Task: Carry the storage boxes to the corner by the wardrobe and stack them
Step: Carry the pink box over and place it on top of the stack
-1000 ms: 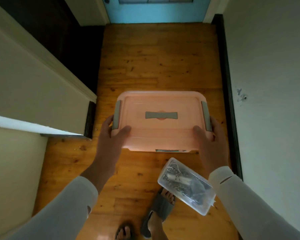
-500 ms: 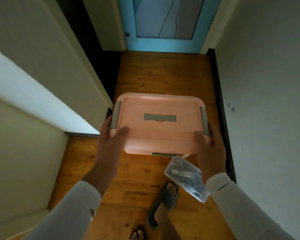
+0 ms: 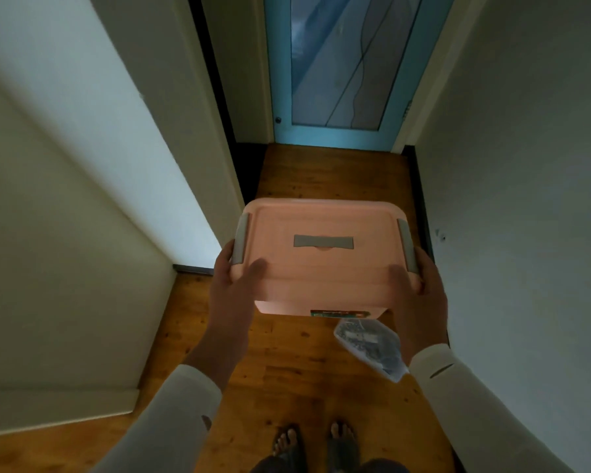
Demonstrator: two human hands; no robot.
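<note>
We note two hands, both on one box. Left hand (image 3: 234, 285) grips the left short end of the pink storage box (image 3: 321, 268), thumb laid flat on the lid, fingers wrapped out of sight round the side. Right hand (image 3: 417, 291) grips the right short end the same way, thumb on the lid. The box is held level in the air between them, above the floor, lid on.

Containers, counted: two. The pink one is opaque plastic, rectangular with rounded corners and a smooth stepped lid; its contents are not visible. It has two grey latches (image 3: 240, 242), one at each short end, both lying against the lid edge. One flat grey handle (image 3: 323, 242) sits in the lid's middle. One green label (image 3: 340, 314) is on the near wall, print too small to read. The second container is a small clear box (image 3: 372, 346), tilted, just below the pink box's near right corner and beside the right wrist. Dark and pale items fill it, too blurred to name. What carries it we cannot tell.

Outward: two pale long sleeves (image 3: 171, 414). Two feet (image 3: 287, 442) in dark sandals stand side by side on the floor (image 3: 321, 172), which is orange-brown wooden boards, knotted and glossy. It is a narrow hallway with plain pale walls (image 3: 526, 165) on either side. Ahead is one light-blue door (image 3: 280, 80) with a tall patterned glass pane (image 3: 338, 63) and a small dark knob (image 3: 278, 120) at its lower left
</note>
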